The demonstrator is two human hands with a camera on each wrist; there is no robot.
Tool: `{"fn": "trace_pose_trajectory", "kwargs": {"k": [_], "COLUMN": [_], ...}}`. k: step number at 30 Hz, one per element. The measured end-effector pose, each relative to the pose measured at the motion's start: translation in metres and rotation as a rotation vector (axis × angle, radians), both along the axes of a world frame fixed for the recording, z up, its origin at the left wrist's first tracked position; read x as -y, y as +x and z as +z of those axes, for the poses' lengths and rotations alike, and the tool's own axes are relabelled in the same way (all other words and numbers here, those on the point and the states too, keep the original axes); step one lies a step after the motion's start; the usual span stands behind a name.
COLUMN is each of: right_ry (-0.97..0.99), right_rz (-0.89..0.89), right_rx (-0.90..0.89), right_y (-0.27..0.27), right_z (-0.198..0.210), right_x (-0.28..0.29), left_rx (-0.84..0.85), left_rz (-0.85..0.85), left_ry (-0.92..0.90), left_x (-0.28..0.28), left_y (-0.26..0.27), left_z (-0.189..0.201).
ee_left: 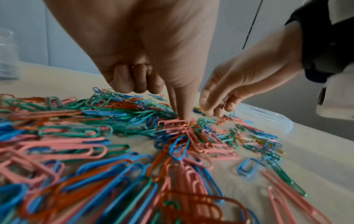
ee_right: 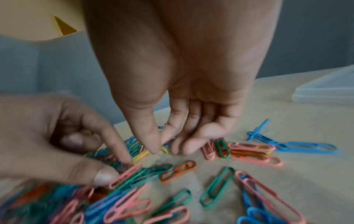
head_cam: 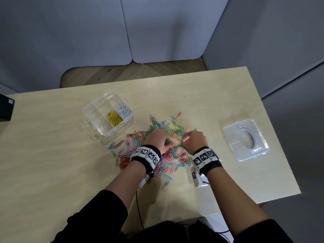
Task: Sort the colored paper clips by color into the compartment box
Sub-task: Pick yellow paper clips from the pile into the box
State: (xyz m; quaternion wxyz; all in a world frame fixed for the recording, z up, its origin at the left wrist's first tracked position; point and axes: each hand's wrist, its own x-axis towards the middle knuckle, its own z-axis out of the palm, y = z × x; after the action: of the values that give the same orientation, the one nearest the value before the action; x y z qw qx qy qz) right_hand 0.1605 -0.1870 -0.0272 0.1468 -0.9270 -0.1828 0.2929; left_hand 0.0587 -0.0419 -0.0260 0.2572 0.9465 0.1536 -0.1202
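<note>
A pile of mixed paper clips [head_cam: 157, 146], in green, blue, pink and orange, covers the table's middle. The clear compartment box [head_cam: 98, 109] stands at the back left with yellow clips [head_cam: 114, 118] in one cell and white clips [head_cam: 124, 111] in the cell beside it. My left hand [ee_left: 182, 118] pokes its index finger and thumb into the pile, while its other fingers curl round a few yellow clips [ee_left: 149, 71]. My right hand [ee_right: 160, 147], just to the right, pinches a yellow clip [ee_right: 141, 156] lying on the table with its thumb and index finger.
The box's clear lid [head_cam: 245, 139] lies flat at the right of the table. A black object [head_cam: 6, 109] sits at the left edge. Bare tabletop [head_cam: 52, 155] lies left of the pile, and the near table edge runs below the wrists.
</note>
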Motion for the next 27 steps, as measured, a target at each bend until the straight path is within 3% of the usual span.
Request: {"fn": "trace_pose_trajectory", "kwargs": {"k": [3,7,10,13,15,18,20,23,27], "right_ry": [0.246,0.696,0.830,0.905,0.878,0.494,0.310,0.267,0.220], "right_rz": [-0.090,-0.433,-0.533,-0.622,-0.533,-0.030,0.191,0.290,0.322], "right_rx": [-0.098,-0.550,-0.788,-0.880,-0.818,-0.358,-0.143,0.022,0.062], "right_y": [0.006,0.007,0.006,0.007,0.008,0.008,0.005,-0.002,-0.003], "right_z": [0.003,0.006,0.013,0.017,0.014,-0.001,-0.008,-0.013,-0.011], "right_x": [0.011,0.021,0.018,0.015,0.010,0.003,-0.003,-0.011,-0.012], "left_rx": [-0.019,-0.007,0.003,0.025,0.049,0.105,0.117,0.120,0.037], "left_rz": [-0.024,0.004,0.043,0.107,0.142,0.178,0.162,0.081,0.062], "left_ry": [-0.017,-0.057,-0.057,-0.050,-0.042,-0.004,0.012,0.031,0.027], "left_x": [0.001,-0.002,-0.010,-0.021,-0.026,-0.029,-0.024,-0.010,0.003], "left_y": [0.002,0.004,0.002,-0.004,-0.009,-0.013,-0.013,-0.010,-0.004], "left_z": [-0.004,-0.008,-0.009,-0.007,-0.007,-0.008,-0.008,-0.007,-0.011]}}
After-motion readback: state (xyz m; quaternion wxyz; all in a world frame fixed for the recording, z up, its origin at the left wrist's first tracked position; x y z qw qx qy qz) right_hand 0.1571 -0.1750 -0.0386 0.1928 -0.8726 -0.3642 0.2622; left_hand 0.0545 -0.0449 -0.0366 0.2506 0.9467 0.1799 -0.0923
